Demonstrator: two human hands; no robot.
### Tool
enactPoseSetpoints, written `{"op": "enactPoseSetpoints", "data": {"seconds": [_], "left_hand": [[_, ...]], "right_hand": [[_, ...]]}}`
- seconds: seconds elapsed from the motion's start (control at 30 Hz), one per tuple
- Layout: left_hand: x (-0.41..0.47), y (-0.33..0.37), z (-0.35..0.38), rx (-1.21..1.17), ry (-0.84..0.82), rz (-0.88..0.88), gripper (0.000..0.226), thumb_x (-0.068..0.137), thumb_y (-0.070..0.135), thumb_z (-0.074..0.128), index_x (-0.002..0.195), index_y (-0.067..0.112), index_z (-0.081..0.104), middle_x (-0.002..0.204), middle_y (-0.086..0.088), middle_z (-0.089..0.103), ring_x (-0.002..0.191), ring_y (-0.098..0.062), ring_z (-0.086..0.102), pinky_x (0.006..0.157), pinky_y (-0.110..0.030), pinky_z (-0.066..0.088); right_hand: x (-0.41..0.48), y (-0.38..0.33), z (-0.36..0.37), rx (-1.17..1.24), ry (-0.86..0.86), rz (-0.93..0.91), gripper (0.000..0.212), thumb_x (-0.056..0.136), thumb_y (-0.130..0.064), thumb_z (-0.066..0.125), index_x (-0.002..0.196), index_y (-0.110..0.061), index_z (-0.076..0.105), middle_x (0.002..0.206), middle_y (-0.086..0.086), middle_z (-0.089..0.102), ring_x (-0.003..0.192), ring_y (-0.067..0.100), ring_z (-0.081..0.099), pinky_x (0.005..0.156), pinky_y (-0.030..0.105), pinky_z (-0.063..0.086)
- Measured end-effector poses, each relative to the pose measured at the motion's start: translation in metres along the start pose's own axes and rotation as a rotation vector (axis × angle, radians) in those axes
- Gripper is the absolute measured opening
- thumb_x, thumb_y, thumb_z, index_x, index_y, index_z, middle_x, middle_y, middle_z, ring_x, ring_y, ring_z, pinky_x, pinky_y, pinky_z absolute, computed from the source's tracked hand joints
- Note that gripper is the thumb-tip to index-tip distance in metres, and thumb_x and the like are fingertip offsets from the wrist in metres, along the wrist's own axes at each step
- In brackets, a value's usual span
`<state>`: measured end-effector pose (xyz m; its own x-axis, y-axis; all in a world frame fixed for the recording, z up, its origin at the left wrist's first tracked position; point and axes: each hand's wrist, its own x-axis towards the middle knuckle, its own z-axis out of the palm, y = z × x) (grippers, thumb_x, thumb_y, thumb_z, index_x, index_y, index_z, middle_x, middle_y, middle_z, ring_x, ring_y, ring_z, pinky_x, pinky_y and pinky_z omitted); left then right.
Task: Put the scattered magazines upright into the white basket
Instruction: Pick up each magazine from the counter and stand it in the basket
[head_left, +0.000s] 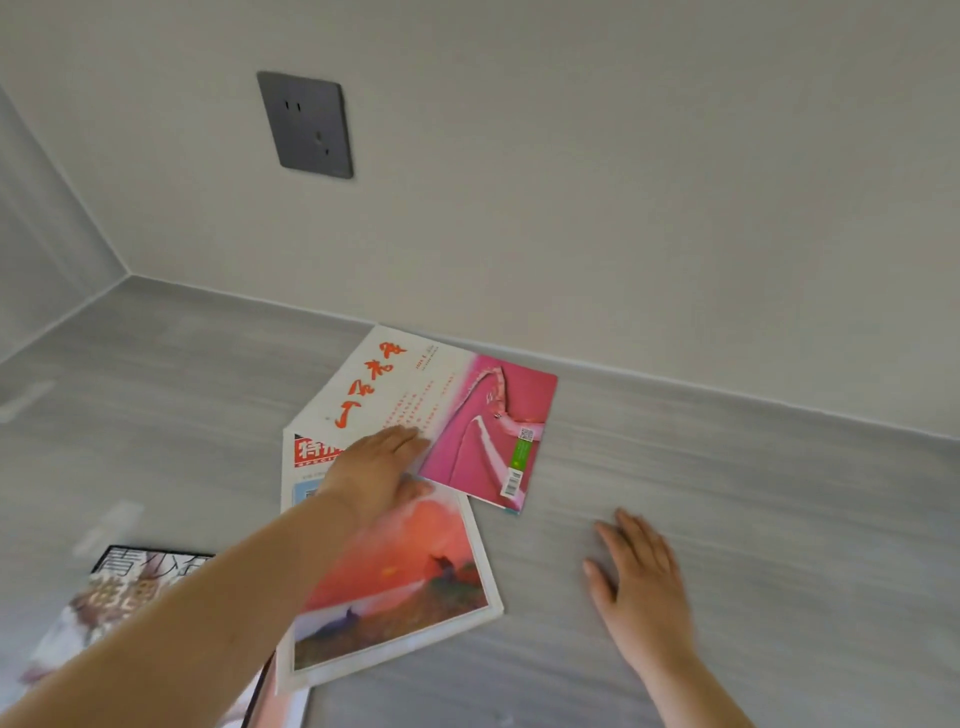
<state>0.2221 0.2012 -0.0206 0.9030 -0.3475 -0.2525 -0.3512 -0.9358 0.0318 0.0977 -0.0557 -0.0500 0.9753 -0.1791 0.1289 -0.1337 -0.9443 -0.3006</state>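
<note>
Three magazines lie flat on the grey counter (753, 519). The far one (467, 410) has a white and pink cover with red lettering and partly overlaps a magazine with an orange sunset picture (410, 577). My left hand (379, 473) reaches across and rests flat where these two overlap, fingers together, with no grip that I can see. A third magazine with a dark-edged cover (119, 587) lies at the lower left, partly under my left forearm. My right hand (644, 582) lies palm down on the bare counter to the right, fingers apart. No white basket is in view.
A pale wall (623, 182) runs along the back of the counter, and a side wall closes the left corner. A dark grey power socket (306, 124) sits on the back wall above the magazines.
</note>
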Motion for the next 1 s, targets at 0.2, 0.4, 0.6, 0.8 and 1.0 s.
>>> {"op": "enactPoseSetpoints", "data": {"seconds": [0.2,0.4,0.6,0.8,1.0], "left_hand": [[0.018,0.005,-0.013,0.446,-0.043,0.315,0.041,0.096,0.021,0.029,0.134,0.006,0.031,0.133,-0.017,0.048,0.116,-0.034,0.050,0.092,-0.043,0.044],[0.022,0.018,-0.013,0.562,-0.009,0.401,0.031,0.091,-0.002,0.031,0.119,0.000,0.044,0.113,-0.020,0.060,0.102,-0.039,0.058,0.083,-0.043,0.047],[-0.017,0.030,-0.017,0.307,0.316,0.398,0.024,0.084,0.024,0.055,0.104,0.014,0.063,0.089,-0.002,0.072,0.082,-0.018,0.067,0.070,-0.027,0.052],[-0.078,0.043,-0.004,0.032,0.388,0.383,0.020,0.047,0.032,0.086,0.057,0.025,0.069,0.053,0.010,0.068,0.045,-0.005,0.062,0.036,-0.012,0.045],[-0.114,0.039,0.017,-0.827,0.126,-0.382,0.033,0.090,0.038,0.044,0.078,0.015,0.064,0.070,-0.002,0.065,0.061,-0.020,0.061,0.050,-0.022,0.044]], "right_hand": [[-0.001,-0.001,0.001,-0.053,0.063,-0.046,0.036,0.060,-0.018,0.073,0.092,-0.003,0.068,0.103,0.022,0.068,0.095,0.042,0.063,0.088,0.033,0.027],[-0.002,0.001,0.001,0.020,-0.026,0.011,0.040,0.076,-0.017,0.068,0.113,-0.005,0.058,0.129,0.019,0.053,0.123,0.036,0.046,0.108,0.037,0.024],[0.002,-0.020,-0.008,0.023,0.065,-0.125,0.071,0.054,-0.019,0.084,0.118,-0.010,0.055,0.128,0.016,0.055,0.115,0.032,0.055,0.101,0.033,0.039],[-0.003,-0.038,-0.007,-0.036,0.148,-0.431,0.051,0.026,-0.008,0.089,0.073,-0.019,0.073,0.079,-0.004,0.076,0.076,0.016,0.071,0.065,0.025,0.055],[-0.032,-0.043,-0.017,0.048,0.054,-0.425,0.053,0.021,-0.014,0.089,0.071,-0.022,0.073,0.068,-0.011,0.074,0.056,0.005,0.067,0.043,0.013,0.046]]}}
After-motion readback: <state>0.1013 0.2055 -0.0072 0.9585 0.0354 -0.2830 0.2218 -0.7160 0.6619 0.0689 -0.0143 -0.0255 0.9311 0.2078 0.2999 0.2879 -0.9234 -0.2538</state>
